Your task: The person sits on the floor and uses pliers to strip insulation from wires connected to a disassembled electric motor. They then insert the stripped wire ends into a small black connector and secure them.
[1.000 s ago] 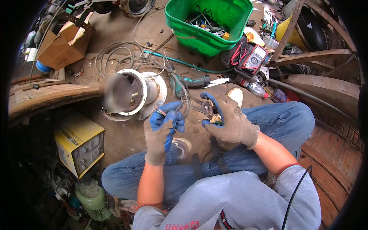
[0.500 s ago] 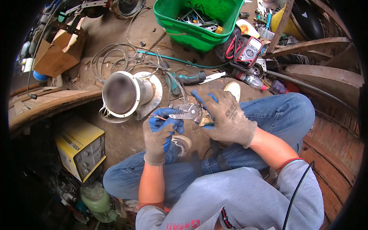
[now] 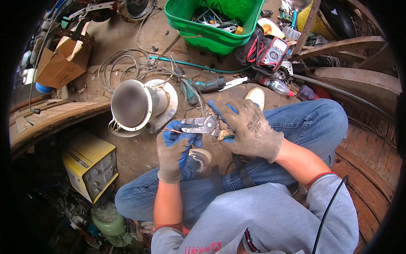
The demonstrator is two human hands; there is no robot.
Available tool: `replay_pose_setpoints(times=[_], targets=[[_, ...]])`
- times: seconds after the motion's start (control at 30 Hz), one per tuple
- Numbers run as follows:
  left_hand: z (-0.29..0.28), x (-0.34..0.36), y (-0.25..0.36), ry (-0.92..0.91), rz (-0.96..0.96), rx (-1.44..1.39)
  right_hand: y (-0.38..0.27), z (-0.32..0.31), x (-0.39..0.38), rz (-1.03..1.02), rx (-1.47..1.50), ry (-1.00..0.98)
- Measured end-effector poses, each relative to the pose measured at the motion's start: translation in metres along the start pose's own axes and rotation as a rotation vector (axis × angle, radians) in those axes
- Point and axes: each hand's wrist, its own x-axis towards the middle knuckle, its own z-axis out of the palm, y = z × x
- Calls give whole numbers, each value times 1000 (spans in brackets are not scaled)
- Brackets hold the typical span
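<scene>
My left hand [image 3: 170,154], in a grey glove with blue fingertips, pinches a thin wire [image 3: 173,131] whose reddish end sticks out to the left of the fingers. From the right, my gloved right hand [image 3: 253,129] grips the handles of a pair of wire strippers [image 3: 208,125]. The toothed metal jaws of that tool point left and lie just over my left fingertips. Whether the jaws touch the wire cannot be made out. Beyond my left hand, a white metal cylinder with flanged ends [image 3: 156,106] lies on the ground.
A teal power tool [image 3: 207,86] and coiled cable [image 3: 120,63] lie ahead. Farther off stands a green tub [image 3: 211,38] of tools, beside a multimeter [image 3: 274,53]. At left are a yellow machine box [image 3: 89,165], a cardboard box [image 3: 65,63] and a green motor [image 3: 112,226].
The strippers have shifted slightly left across my left fingertips, and their jaws look closer together. Both hands keep their hold.
</scene>
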Motion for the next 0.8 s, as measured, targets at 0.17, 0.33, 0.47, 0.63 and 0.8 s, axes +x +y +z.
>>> replay_pose_setpoints(times=[0.17,0.33,0.47,0.63,0.8], targets=[[16,-2,7,59,29,134,-2,-3,2,-7,23,-14],[19,-2,7,97,37,163,-3,-11,4,21,66,-99],[27,-5,14,122,-16,100,-1,-24,10,49,152,-194],[44,-10,16,208,106,219,1,-27,12,92,279,-254],[33,-7,-1,289,206,382,-10,-11,7,139,300,-52]])
